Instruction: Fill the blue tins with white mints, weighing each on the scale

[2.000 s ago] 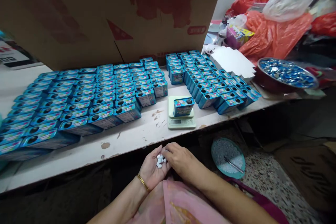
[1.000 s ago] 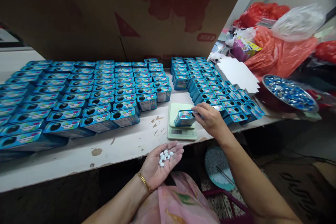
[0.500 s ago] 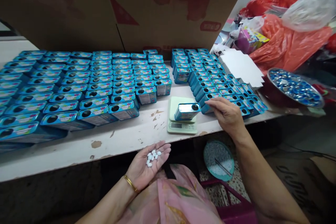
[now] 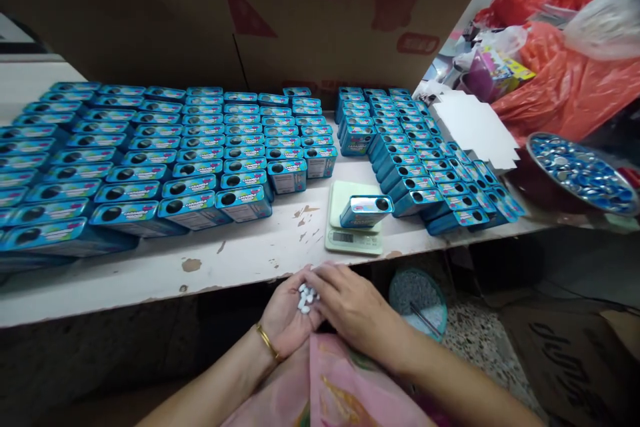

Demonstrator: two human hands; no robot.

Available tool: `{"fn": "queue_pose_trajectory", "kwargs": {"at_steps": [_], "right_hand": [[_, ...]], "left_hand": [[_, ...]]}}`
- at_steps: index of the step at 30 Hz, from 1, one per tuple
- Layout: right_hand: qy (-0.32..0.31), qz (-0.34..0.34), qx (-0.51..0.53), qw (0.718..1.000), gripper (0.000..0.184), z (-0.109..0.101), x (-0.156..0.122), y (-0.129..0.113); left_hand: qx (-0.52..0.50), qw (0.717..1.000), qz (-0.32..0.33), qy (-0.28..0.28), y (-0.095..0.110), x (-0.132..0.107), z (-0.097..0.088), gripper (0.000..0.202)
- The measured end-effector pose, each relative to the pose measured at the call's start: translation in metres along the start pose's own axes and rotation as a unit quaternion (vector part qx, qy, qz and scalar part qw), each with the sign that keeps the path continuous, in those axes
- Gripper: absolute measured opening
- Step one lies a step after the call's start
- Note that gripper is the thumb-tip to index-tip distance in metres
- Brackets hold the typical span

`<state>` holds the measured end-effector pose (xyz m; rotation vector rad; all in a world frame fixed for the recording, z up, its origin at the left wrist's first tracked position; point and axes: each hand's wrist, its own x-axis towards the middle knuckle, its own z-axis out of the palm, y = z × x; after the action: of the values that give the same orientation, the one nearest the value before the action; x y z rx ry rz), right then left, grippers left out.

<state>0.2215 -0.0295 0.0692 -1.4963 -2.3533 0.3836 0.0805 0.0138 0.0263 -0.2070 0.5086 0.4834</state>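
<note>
My left hand (image 4: 287, 317) lies palm up and cupped below the table's front edge, holding several small white oval candies (image 4: 305, 300). Over it bends my right hand (image 4: 350, 303), its fingers closed together and reaching down to the candies; the fingertips are partly hidden, so what they pinch cannot be made out. Just beyond both hands, a pale green digital scale (image 4: 345, 241) sits near the table edge. On its platform stands a blue tin (image 4: 367, 215) with a silvery top and a dark round opening at one end.
Rows of blue tins (image 4: 195, 203) fill the table's left; another block of blue tins (image 4: 410, 170) stands right of the scale. A large cardboard box (image 4: 175, 20) rises behind. At right are white card (image 4: 475, 127) and a bowl of round caps (image 4: 583, 170). Below sits a teal basin (image 4: 417, 297).
My right hand has moved from beside the tin on the scale down and left to the candies in my left palm. The view has shifted slightly; the tin still stands on the scale.
</note>
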Motion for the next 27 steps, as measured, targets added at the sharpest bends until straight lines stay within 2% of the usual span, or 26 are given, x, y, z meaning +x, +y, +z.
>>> {"fn": "queue_pose_trajectory", "kwargs": {"at_steps": [3,7,13,17,20,23,27], "right_hand": [[-0.037,0.011,-0.019,0.999,0.042,0.023,0.000,-0.004],[-0.055,-0.001,0.001,0.998,0.021,0.020,-0.001,0.015],[0.008,-0.008,0.053,0.999,0.014,-0.003,0.003,0.035],[0.114,0.006,0.084,0.990,0.015,-0.037,0.012,0.050],[0.187,0.039,0.042,0.981,0.015,-0.065,0.018,0.072],[0.197,0.065,-0.026,0.978,0.014,-0.080,0.021,0.095],[0.176,0.070,-0.066,0.980,0.015,-0.080,0.021,0.108]], "left_hand": [[-0.031,0.999,-0.010,0.005,-0.006,0.005,0.008,0.025],[-0.038,0.999,0.007,-0.019,-0.008,0.009,0.016,0.019],[0.020,0.999,0.024,-0.043,-0.006,0.022,0.032,0.018],[0.064,0.996,0.042,-0.042,-0.002,0.025,0.044,0.020],[0.086,0.995,0.033,-0.025,0.000,0.024,0.047,0.030],[0.082,0.996,0.031,-0.017,0.001,0.022,0.044,0.033],[0.083,0.996,0.028,-0.014,0.001,0.021,0.036,0.036]]}}
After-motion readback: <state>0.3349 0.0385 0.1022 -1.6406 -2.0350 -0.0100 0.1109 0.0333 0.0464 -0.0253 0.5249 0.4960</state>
